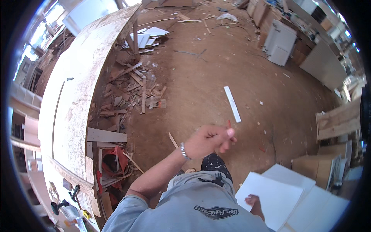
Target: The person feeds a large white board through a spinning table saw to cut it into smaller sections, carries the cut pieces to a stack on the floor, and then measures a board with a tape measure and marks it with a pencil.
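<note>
My left hand, with a metal band on its wrist, is raised in front of my body over the brown floor. Its fingers are closed, and a thin red stick-like piece pokes up from the fingertips; motion blur hides its exact kind. My right hand hangs low at my right side, loosely bent with fingers slightly apart and nothing visible in it. Below and around it lie large white panels. Beyond my left hand, a narrow white strip lies on the floor.
A long pale workbench runs along my left, with a clamp-like tool at its near end. Wood offcuts are heaped beside it. Cardboard boxes and a wooden panel stand at right; a white cabinet door leans farther back.
</note>
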{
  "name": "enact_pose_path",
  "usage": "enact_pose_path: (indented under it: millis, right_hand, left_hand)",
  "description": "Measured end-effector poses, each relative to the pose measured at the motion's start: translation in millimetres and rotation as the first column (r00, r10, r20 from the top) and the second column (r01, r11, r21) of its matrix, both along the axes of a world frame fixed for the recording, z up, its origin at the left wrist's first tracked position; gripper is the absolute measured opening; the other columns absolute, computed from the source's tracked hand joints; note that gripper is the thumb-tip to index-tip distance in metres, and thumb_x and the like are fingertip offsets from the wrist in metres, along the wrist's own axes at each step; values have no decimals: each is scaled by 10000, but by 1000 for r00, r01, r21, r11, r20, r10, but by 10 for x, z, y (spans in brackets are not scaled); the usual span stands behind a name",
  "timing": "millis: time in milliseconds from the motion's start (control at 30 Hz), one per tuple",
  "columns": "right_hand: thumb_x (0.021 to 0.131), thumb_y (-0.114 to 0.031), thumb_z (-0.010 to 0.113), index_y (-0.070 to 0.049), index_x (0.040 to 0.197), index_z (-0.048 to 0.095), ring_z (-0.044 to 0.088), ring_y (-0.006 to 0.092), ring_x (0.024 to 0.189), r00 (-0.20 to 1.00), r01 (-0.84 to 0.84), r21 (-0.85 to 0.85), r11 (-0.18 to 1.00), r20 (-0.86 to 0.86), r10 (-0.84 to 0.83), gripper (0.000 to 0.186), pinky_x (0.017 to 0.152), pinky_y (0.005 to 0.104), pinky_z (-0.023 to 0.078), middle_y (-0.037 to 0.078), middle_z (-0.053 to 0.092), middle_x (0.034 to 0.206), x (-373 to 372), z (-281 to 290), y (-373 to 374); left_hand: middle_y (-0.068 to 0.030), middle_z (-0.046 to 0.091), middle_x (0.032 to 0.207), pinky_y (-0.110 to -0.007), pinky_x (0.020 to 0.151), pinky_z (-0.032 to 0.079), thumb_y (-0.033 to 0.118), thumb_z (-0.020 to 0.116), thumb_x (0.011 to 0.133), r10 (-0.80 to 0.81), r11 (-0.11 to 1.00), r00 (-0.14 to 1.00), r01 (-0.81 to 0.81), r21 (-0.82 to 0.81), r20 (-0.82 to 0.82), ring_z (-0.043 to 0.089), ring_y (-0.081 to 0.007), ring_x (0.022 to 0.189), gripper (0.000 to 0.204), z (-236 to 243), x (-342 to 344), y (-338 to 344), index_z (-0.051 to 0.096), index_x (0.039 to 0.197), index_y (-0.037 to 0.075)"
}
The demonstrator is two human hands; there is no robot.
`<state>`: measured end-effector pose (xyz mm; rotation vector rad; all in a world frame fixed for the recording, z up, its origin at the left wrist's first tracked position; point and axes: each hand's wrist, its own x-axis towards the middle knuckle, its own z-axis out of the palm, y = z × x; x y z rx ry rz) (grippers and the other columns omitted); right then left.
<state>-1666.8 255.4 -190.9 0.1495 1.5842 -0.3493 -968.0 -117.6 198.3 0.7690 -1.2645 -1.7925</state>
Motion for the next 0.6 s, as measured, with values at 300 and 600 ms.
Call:
enact_pose_path:
  millis: [300, 600]
  right_hand:
    - [960, -251, 531, 7, 935, 654, 599, 222, 511, 558, -817, -277, 506, -602, 571, 287, 468, 390, 470, 98, 618, 649, 2790, -52, -6780]
    - [1028, -230, 577, -7, 1140, 656, 685, 159, 766, 390, -758, -644, -105, -577, 717, 261, 693, 310, 562, 85, 706, 906, 7359, 1565, -9687]
  left_hand:
    - [-148, 694, 1138, -390, 992, 486, 224, 658, 1004, 264, 943, 965, -261, -206, -14, 618, -255, 1140, 257, 1178, 791, -1786, 772, 1002, -7]
    - [-201, 690, 1117, -426, 903, 503, 367, 713, 952, 47, 368, 856, -494, -787, -515, 604, -358, 1067, 387, 1904, 1576, -3623, 783, 925, -13]
